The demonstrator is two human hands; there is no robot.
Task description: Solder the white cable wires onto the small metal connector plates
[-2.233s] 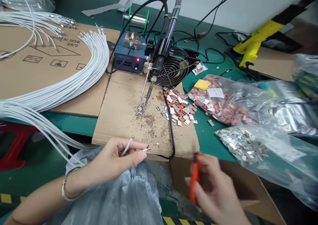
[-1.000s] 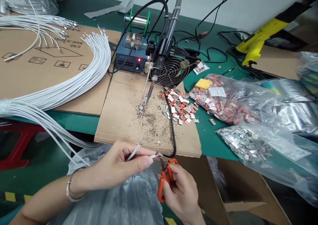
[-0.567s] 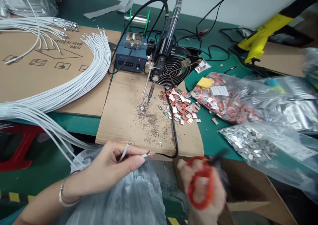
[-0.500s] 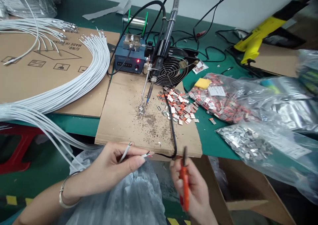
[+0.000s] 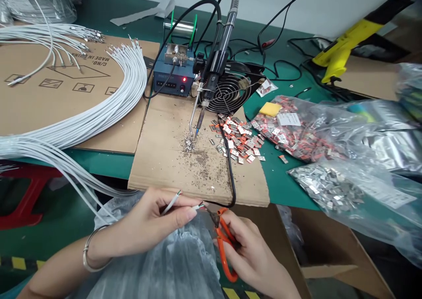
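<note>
My left hand (image 5: 165, 215) pinches a white cable (image 5: 171, 203) between thumb and fingers, in front of the cardboard sheet. Two cable ends stick out of this grip, with thin coloured wires at their tips. My right hand (image 5: 252, 246) is closed around orange-handled cutters (image 5: 226, 246). The cutters' jaws point up and left and meet the wires at the right-hand cable end; whether they touch is too small to tell. Farther back, the soldering iron (image 5: 212, 77) hangs in its stand, tip down over solder crumbs on the cardboard sheet (image 5: 158, 158).
Small metal connectors (image 5: 242, 143) lie in a pile right of the iron. Plastic bags of parts (image 5: 326, 187) fill the right side. A bundle of white cables (image 5: 99, 118) curves across the left. A blue control box (image 5: 173, 77) and a fan (image 5: 231, 92) stand behind.
My right hand has turned and brought the cutters left, so their jaws are now at the wire ends. The handles now look spread. My left hand is nearly unmoved.
</note>
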